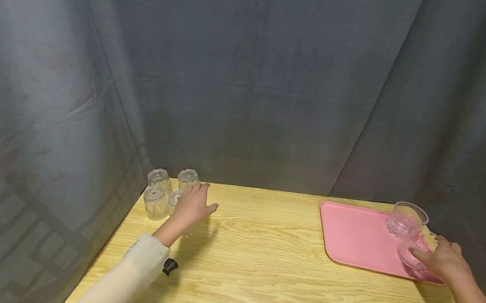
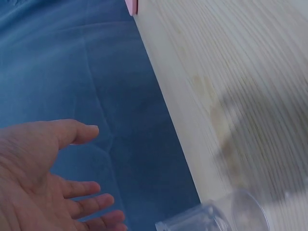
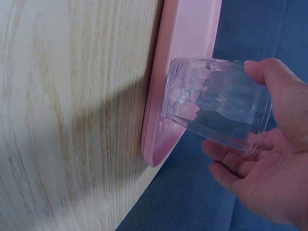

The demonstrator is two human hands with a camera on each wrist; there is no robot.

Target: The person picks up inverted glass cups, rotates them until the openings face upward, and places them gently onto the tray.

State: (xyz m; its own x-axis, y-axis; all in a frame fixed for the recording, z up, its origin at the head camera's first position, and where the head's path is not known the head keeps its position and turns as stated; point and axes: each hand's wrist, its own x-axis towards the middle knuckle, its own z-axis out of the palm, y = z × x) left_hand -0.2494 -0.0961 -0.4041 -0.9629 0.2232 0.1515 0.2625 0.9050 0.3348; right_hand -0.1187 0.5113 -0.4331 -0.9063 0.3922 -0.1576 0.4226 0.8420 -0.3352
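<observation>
My right hand [image 1: 449,261] holds a clear faceted drinking glass [image 3: 211,101] near its rim, thumb on one side and fingers on the other. That glass is upright, its base at the near right corner of a pink tray [image 1: 358,235]; whether the base touches the tray I cannot tell. Just behind it on the tray stands another clear glass [image 1: 405,218], also upright. Over at the left, my left hand [image 1: 193,207] is above several upside-down glasses [image 1: 156,204], fingers spread and nothing in its grasp. It partly hides one of them. The left wrist view catches one clear glass [image 2: 216,216] below the fingers.
A light wooden table [image 1: 250,254] lies between the glasses and the tray. Grey-blue curtains [image 1: 252,99] hang along its back and both sides. The left group of glasses stands close to the table's back left corner.
</observation>
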